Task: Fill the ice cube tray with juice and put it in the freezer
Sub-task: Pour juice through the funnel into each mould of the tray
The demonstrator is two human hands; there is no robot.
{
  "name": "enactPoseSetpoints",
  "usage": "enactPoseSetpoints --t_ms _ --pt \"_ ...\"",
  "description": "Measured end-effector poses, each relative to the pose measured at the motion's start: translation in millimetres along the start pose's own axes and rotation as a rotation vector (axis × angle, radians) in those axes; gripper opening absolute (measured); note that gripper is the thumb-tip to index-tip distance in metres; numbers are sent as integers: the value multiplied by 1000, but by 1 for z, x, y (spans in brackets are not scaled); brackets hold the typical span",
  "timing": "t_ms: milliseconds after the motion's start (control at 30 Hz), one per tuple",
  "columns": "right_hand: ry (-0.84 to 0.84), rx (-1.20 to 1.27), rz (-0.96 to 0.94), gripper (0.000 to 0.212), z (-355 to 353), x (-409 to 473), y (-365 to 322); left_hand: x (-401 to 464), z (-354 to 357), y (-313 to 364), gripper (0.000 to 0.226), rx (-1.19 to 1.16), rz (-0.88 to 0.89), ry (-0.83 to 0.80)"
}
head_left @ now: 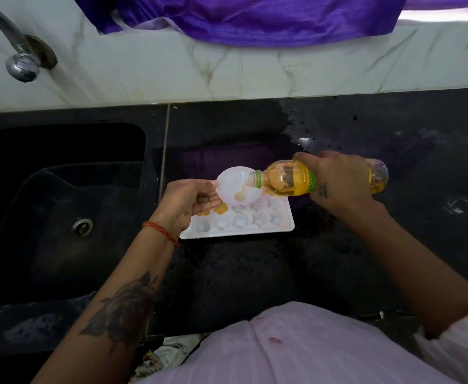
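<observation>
A white ice cube tray (pixel 255 230) with flower-shaped cells lies on the black counter; a few far-left cells hold orange juice. My left hand (pixel 191 200) holds a small white funnel-like bowl (pixel 234 187) above the tray's back left part. My right hand (pixel 338 181) grips a clear juice bottle (pixel 288 180), tipped on its side with its open neck over the bowl. Orange juice runs from the neck into the bowl. The bottle's base sticks out to the right of my hand.
A dark sink (pixel 61 206) with a drain lies left of the tray, a steel tap (pixel 19 59) above it. A purple cloth (pixel 255 20) hangs over the marble wall behind. The counter (pixel 379 134) looks wet at the back right.
</observation>
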State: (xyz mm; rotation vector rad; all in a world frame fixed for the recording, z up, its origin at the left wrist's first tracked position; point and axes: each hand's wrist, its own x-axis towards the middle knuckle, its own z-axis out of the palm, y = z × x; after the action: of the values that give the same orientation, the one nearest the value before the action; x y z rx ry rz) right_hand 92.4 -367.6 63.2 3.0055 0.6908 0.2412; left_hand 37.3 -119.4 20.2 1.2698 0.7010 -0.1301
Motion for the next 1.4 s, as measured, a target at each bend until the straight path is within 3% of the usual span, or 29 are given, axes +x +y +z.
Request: enactPoseSetpoints --t_ms 467,1400 --pt "-32 123 30 63 -2 -4 2 -4 3 4 6 -26 11 -10" --pt "37 45 65 56 3 -14 25 3 36 -1 2 21 -11 -32"
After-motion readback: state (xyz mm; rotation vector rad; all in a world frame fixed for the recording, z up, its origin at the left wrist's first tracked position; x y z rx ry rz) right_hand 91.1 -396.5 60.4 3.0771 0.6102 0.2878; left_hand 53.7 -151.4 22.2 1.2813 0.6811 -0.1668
